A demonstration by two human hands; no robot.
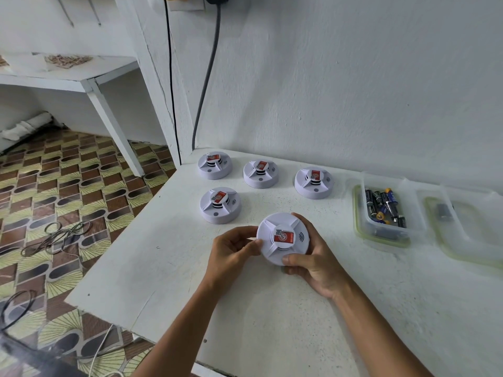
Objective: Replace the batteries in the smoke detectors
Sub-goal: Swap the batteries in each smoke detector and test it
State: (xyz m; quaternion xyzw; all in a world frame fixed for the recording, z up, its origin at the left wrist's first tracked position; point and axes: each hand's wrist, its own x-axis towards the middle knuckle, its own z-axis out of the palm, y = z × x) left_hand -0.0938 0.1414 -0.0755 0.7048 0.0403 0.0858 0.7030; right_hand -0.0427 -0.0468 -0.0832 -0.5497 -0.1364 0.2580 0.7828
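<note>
A round white smoke detector [281,235] with a red label on top is held just above the white table [168,273], face up. My left hand [231,253] grips its left rim and my right hand [313,257] wraps around its right and near side. Several more white smoke detectors stand on the table behind it: one close by at the left [220,204], and three in a back row [214,165], [260,173], [313,182]. A clear plastic container [392,213] at the right holds several batteries.
A second clear container [468,227] with one small dark item stands at the far right. A white wall rises right behind the table, with a grey cable [206,77] hanging down it. The table's left edge drops to a patterned floor with loose wires [57,238].
</note>
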